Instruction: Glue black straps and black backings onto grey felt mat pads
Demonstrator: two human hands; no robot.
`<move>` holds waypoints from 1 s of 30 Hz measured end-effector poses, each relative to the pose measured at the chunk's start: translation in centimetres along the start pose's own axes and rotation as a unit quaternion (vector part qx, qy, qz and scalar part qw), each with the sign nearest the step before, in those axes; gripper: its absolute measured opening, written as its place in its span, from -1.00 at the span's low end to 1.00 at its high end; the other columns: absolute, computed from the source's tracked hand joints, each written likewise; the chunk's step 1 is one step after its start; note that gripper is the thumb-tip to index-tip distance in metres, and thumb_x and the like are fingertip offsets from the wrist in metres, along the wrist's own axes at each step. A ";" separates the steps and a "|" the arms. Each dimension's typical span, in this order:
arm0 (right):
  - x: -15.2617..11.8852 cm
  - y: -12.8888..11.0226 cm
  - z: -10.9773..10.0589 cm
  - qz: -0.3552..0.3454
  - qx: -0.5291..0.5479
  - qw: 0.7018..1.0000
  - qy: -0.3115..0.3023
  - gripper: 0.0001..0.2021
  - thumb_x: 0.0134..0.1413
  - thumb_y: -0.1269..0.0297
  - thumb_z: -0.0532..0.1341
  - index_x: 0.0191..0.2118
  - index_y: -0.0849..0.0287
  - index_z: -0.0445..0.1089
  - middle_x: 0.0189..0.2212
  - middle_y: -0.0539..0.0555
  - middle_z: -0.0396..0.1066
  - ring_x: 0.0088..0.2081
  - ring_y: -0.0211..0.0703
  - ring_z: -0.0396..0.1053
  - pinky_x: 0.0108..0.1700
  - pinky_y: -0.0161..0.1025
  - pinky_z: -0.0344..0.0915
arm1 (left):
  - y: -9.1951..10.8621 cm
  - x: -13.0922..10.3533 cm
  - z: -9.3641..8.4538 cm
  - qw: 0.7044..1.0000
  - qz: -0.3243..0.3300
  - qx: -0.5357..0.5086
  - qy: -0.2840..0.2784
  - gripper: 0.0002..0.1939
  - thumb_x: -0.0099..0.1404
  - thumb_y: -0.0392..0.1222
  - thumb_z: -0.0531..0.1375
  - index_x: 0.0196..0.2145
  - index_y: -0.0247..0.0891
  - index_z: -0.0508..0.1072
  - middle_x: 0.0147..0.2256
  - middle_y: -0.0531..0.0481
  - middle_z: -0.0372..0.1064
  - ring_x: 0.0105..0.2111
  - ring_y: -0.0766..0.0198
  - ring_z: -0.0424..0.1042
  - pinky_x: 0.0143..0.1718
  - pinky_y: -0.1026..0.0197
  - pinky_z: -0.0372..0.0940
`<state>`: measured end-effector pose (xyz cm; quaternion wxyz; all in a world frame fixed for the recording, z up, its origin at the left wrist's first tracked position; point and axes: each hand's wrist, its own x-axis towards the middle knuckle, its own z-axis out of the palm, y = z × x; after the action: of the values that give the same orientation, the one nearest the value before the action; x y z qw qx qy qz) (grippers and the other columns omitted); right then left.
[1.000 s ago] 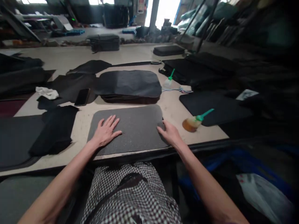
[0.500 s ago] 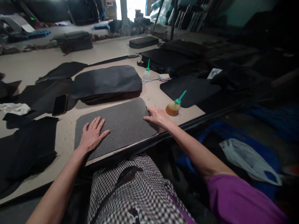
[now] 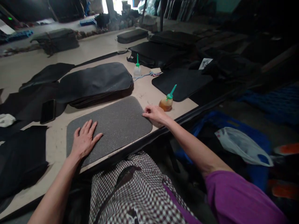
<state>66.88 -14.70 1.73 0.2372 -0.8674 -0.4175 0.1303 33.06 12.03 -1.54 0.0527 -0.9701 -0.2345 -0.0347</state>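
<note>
Probably for steadiness, we spread our left hand [image 3: 83, 140] flat, fingers gripping nothing, on the grey mat [image 3: 119, 123] atop the table [image 3: 144, 92], while our right hand [image 3: 154, 113], fingers bunched, sits at the mat's right edge, whether pinching it we cannot tell.

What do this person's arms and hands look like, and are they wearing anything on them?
The left hand and right hand are bare, with no gloves or watch showing. A plain purple sleeve covers the right upper arm; no sleeve shows on the left.
</note>
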 end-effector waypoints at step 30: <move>3.8 -9.2 8.7 -0.178 -0.161 0.969 0.060 -0.28 0.45 -0.19 0.01 0.44 0.27 0.14 0.45 0.27 0.01 0.46 0.12 -0.04 0.44 0.15 -0.09 | -0.3 0.1 0.9 0.999 0.010 0.033 0.015 -0.30 0.54 0.23 -0.16 0.47 -0.15 0.06 0.50 -0.14 -0.16 0.47 0.02 -0.06 0.40 -0.23 -0.06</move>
<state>59.41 -4.08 -1.01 0.1384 -0.8121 -0.5657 -0.0348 33.08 12.43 -2.39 0.0884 -0.9695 -0.2250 -0.0406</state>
